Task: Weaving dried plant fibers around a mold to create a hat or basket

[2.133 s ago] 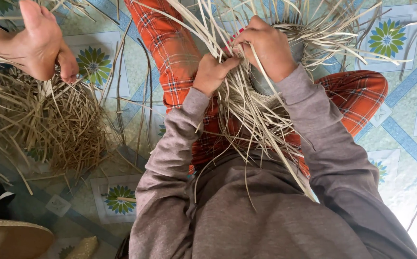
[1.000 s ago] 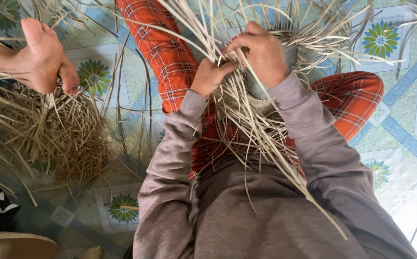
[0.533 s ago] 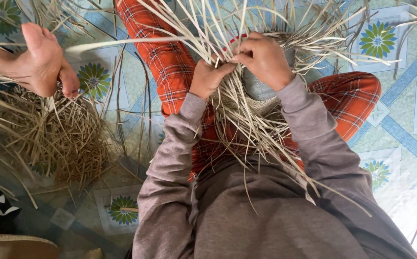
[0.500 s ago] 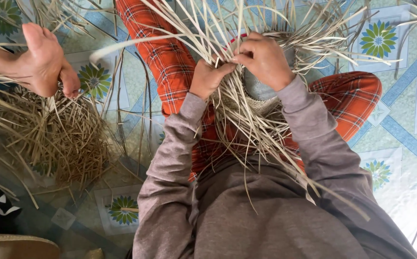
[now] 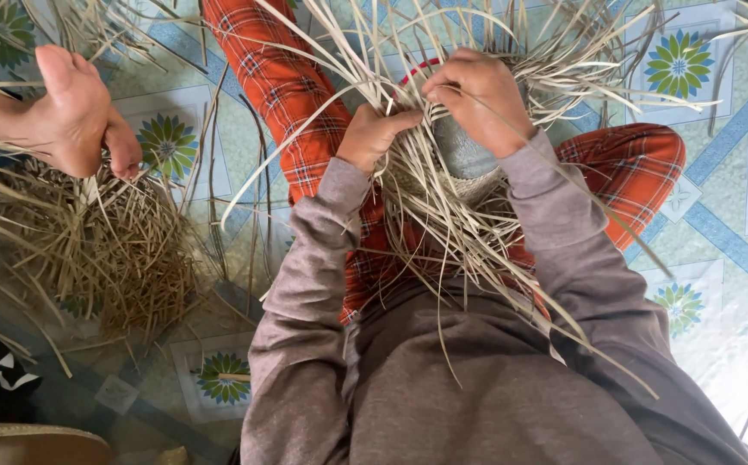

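**Weaving on the lap, loose strips going everywhere**

Starting at the left of the frame: someone else's bare foot (image 5: pixel 72 108) rests on a heap of dry straw (image 5: pixel 107 258) spread over the patterned tile floor (image 5: pixel 718 215). Moving to the middle, the left hand (image 5: pixel 372 135) is closed in a fist around a bunch of pale strips (image 5: pixel 443 224). Just right of it, the right hand (image 5: pixel 481 99) is curled over the top of the half-woven piece (image 5: pixel 464 164), fingertips pinching strips at its edge. That piece sits on the lap in the upper middle, over the orange plaid trousers (image 5: pixel 305 112).

My guess at the risk: the strips look thin and brittle, so a sharp bend could crack one, and with so many loose ends crossing, it'd be easy to grab the wrong one or let the tight weave slacken.
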